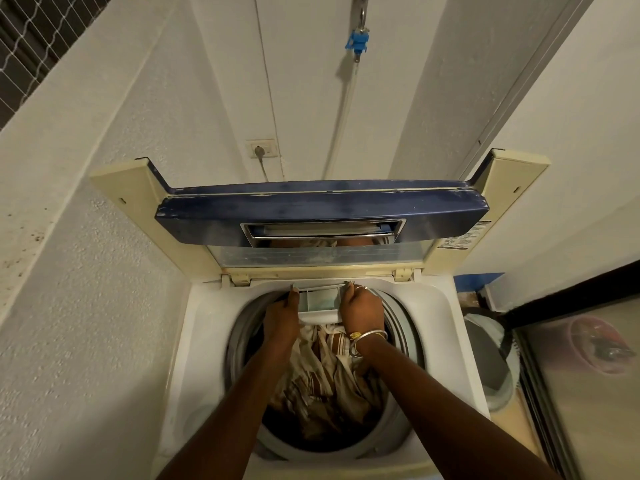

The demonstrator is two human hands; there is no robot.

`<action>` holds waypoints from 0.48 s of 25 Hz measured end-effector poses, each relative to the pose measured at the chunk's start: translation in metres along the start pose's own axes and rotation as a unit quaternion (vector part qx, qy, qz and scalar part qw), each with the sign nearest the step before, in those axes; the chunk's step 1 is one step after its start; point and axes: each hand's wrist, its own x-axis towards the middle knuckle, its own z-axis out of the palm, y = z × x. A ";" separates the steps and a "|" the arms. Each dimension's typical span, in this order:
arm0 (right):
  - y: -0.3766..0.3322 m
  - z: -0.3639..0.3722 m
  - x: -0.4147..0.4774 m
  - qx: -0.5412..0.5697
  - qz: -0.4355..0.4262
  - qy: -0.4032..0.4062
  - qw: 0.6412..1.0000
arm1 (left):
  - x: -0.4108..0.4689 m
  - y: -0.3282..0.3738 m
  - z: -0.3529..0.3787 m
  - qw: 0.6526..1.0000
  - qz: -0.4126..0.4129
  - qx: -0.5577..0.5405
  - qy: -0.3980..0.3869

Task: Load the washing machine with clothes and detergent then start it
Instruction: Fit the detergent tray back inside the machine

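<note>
A white top-loading washing machine (194,327) stands below me with its blue-fronted lid (322,213) folded up against the wall. Brown and cream striped clothes (325,379) lie in the drum. At the back rim of the opening a white detergent drawer (320,303) is pulled out over the drum. My left hand (282,315) grips the drawer's left side. My right hand (360,308), with bangles on the wrist, grips its right side. The drawer's compartments look pale blue; I cannot tell whether they hold detergent.
White walls close in on both sides. A wall socket (262,149) with a plugged cable and a blue tap connector (358,41) with a hose sit on the back wall. A grey bucket (491,368) stands right of the machine, beside a glossy panel (585,393).
</note>
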 end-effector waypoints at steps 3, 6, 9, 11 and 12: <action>0.001 0.000 -0.001 0.009 -0.003 -0.006 1.000 | -0.009 -0.002 0.004 0.998 0.047 0.020 0.032; 0.001 -0.003 -0.001 0.016 -0.008 -0.006 1.000 | -0.017 -0.003 0.006 0.996 0.075 0.012 0.054; 0.000 -0.001 -0.002 0.002 -0.004 0.002 1.000 | -0.013 -0.004 0.004 0.996 0.074 0.007 0.047; -0.002 -0.001 -0.002 -0.010 -0.002 0.011 1.000 | -0.009 -0.005 0.004 0.997 0.066 0.002 0.038; -0.003 -0.001 -0.001 -0.017 0.000 0.012 1.000 | -0.007 -0.006 0.004 0.997 0.062 0.003 0.037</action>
